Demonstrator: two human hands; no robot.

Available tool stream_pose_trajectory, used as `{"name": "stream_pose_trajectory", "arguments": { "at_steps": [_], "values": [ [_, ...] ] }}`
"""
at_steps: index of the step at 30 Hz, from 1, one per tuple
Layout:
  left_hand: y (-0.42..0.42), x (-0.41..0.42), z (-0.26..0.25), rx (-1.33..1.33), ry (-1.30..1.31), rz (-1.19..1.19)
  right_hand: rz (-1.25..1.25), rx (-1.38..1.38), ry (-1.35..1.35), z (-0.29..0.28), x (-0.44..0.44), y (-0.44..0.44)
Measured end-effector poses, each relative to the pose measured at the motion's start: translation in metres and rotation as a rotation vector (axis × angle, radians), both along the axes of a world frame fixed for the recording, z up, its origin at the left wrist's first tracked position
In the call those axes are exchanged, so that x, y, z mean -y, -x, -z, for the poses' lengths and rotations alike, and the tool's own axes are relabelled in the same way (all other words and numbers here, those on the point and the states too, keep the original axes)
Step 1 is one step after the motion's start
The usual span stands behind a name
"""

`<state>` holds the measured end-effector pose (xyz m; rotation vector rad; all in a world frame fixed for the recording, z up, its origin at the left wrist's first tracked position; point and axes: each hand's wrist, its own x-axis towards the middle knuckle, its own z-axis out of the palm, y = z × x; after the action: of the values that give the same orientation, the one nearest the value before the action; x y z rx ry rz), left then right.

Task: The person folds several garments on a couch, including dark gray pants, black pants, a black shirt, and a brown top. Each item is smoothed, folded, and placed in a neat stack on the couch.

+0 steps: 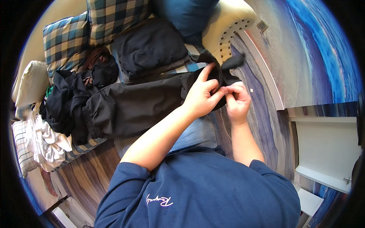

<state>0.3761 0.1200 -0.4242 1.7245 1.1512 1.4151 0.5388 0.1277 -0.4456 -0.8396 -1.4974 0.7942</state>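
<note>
A pair of black trousers [134,104] stretches across the sofa seat and my lap, its gathered elastic cuff towards the left. My left hand [204,95] is at the waist end, thumb and a finger pinching the dark fabric while the index finger points up along the opening. Close beside it, my right hand [238,102] pinches the same edge, and the fingertips of both hands nearly meet. What exactly lies between the fingertips is too small to tell. Behind the trousers rests a folded dark garment [151,47].
Left on the sofa lie a heap of dark clothes [67,99] and crumpled white cloth [47,141]. Checked cushions [65,42] and a blue cushion [185,20] lean at the back. A studded cream armrest [228,17] rises beyond my hands; a patterned floor [265,114] lies right.
</note>
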Motion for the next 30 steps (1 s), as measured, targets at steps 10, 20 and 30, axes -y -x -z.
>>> {"name": "stream_pose_trajectory", "arguments": {
  "at_steps": [10, 20, 30],
  "values": [
    [-0.011, -0.014, 0.005, 0.956, 0.641, 0.161, -0.413, -0.028, 0.102, -0.010, 0.014, -0.008],
    [-0.014, 0.005, 0.018, 0.092, 0.170, 0.054, -0.209, -0.443, 0.627, 0.012, 0.012, 0.016],
    [0.007, 0.007, -0.003, 0.197, -0.003, 0.277, -0.213, -0.866, 0.690, -0.037, 0.006, 0.004]
  ]
}}
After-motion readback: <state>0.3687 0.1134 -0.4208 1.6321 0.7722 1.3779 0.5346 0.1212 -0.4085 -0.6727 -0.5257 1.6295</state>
